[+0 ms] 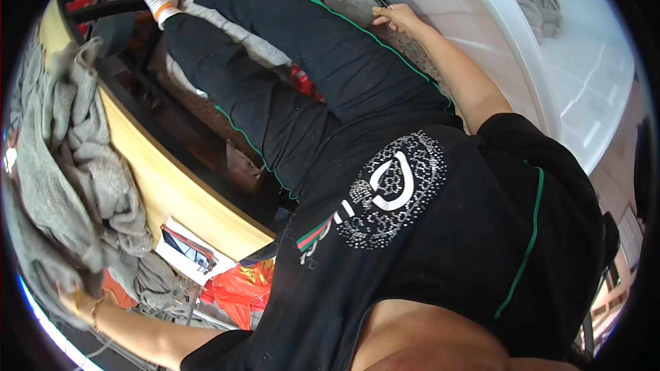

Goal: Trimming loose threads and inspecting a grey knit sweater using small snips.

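My left hand (77,304) meets the grey cloth (103,182) at lower left. Its fingers are partly bent; they blur into the folds, so I cannot tell whether they grip the cloth or merely touch it. My right hand (400,19), upper right, is loosely half curled near the tub (481,17); no cloth shows in it, though I cannot tell whether the fingertips pinch anything small. The cloth lies heaped on the table (161,148), some of it near the edge; whether it is one piece or several is unclear.

Likely faults, in my judgement: a pull from one end could drag the heap over the edge, since my right hand, well apart, steadies none of it. The same pull could sweep off the card (189,251) lying beside it, or catch the red bag (240,292) below. The bracelet (95,316) on my left wrist could snag a loop if the weave is loose.
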`<state>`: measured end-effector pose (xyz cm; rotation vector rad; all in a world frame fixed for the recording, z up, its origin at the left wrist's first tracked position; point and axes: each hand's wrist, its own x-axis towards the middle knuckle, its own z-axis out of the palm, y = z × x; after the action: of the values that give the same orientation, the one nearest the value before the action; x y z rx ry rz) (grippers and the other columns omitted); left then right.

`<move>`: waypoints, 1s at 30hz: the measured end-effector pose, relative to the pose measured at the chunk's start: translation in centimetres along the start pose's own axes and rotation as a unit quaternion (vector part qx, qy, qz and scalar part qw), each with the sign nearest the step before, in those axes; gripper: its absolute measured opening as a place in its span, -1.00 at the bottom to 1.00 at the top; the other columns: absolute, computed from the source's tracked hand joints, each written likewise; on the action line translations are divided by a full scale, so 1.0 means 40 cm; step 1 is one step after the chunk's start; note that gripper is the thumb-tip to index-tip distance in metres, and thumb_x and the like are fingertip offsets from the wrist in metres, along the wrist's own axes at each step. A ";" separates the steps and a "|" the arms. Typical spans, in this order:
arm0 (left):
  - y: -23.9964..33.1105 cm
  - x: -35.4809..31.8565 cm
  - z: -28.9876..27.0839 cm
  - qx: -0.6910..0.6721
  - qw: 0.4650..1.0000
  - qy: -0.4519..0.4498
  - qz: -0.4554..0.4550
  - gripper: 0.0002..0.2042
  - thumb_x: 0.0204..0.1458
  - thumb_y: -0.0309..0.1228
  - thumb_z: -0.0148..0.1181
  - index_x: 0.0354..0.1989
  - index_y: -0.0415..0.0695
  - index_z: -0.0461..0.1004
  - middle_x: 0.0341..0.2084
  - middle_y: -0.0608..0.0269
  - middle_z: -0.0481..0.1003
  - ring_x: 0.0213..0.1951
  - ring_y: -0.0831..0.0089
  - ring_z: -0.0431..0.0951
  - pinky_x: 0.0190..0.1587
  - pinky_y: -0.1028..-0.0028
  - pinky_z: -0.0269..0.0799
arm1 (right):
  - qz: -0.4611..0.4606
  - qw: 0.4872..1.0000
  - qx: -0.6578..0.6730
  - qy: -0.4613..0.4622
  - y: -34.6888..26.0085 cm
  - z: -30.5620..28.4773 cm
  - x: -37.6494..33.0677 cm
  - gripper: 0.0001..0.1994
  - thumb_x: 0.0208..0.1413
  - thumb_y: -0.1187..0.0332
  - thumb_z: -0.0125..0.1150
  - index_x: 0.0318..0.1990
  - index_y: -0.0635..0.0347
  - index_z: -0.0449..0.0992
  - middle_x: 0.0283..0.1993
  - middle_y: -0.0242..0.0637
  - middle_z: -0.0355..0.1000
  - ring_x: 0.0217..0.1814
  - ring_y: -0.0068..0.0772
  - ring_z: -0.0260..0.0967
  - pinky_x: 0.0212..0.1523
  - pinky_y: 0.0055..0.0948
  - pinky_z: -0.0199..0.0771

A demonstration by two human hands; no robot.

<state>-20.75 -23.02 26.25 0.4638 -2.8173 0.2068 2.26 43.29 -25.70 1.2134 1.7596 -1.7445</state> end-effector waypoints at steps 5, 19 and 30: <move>-0.058 -0.095 0.240 -0.114 0.990 0.086 0.006 -0.36 0.19 -0.17 0.32 0.34 -0.29 0.34 0.42 -0.09 0.15 0.39 0.06 0.21 0.42 0.15 0.20 | 0.005 0.990 -0.136 -0.027 0.110 0.031 0.126 -0.59 0.24 0.00 0.27 -0.23 0.26 0.59 -0.26 -0.26 0.66 -0.66 -0.58 0.31 -0.65 -0.47 0.24; 0.154 -0.366 0.471 -0.186 0.926 -0.133 0.300 -0.36 0.38 -0.13 -0.04 0.50 -0.25 0.05 0.52 -0.16 -0.05 0.55 0.02 -0.09 0.53 0.16 -0.22 | -0.140 0.834 -0.527 -0.085 0.111 0.177 0.308 -0.51 0.30 -0.09 0.04 0.02 0.13 0.64 0.05 0.12 0.55 0.15 0.27 0.46 0.19 0.04 0.44; 0.183 -0.368 0.476 -0.197 0.928 -0.134 0.285 -0.38 0.35 -0.26 0.01 0.50 -0.27 0.06 0.52 -0.07 0.03 0.55 0.08 -0.06 0.53 0.15 -0.22 | -0.029 0.914 -0.398 -0.068 0.057 0.297 0.555 -0.54 0.31 -0.01 0.08 0.04 0.20 0.62 -0.08 -0.03 0.62 -0.08 -0.05 0.58 -0.02 -0.14 0.56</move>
<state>-14.49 -15.35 3.13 -0.4590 -3.0693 -0.3346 -11.85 38.54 -46.15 0.6626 2.1023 -0.9060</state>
